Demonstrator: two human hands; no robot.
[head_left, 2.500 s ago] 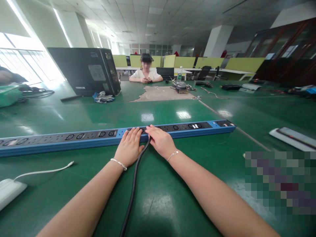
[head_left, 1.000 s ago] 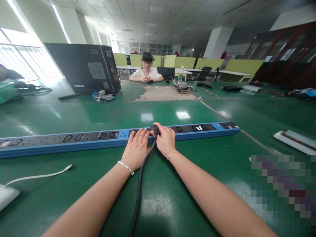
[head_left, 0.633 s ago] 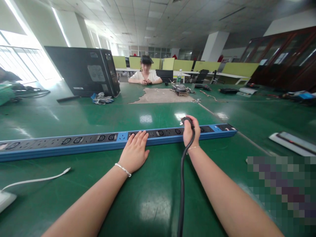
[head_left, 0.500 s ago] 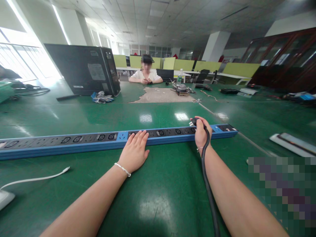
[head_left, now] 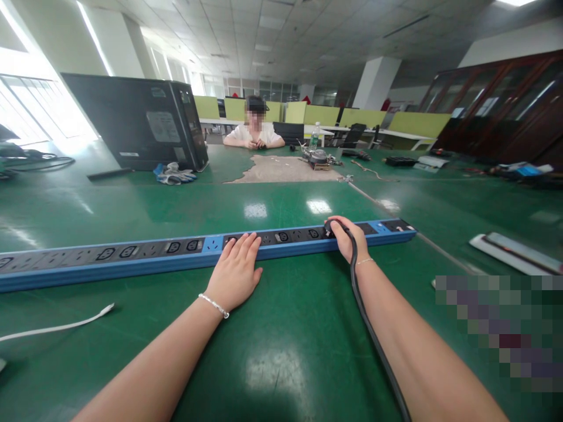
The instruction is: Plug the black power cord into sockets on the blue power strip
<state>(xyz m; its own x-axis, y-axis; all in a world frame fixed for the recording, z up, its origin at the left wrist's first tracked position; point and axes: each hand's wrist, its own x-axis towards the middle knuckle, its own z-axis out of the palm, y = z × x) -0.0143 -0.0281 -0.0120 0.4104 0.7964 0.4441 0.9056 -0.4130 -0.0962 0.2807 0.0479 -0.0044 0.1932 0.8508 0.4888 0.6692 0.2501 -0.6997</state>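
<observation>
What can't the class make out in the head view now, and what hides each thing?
All in the head view:
Strip, left end: cut off by the left edge.
Strip, middle: partly covered by the left hand.
Plug: partly hidden by the right hand.
Cord, far end: cut off by the bottom edge.
Label: too small and blurred to read.
Lower-right patch: pixelated.

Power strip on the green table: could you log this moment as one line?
left hand: resting on power strip; right hand: holding black plug at power strip; insertion: unclear; black cable: trails from plug
</observation>
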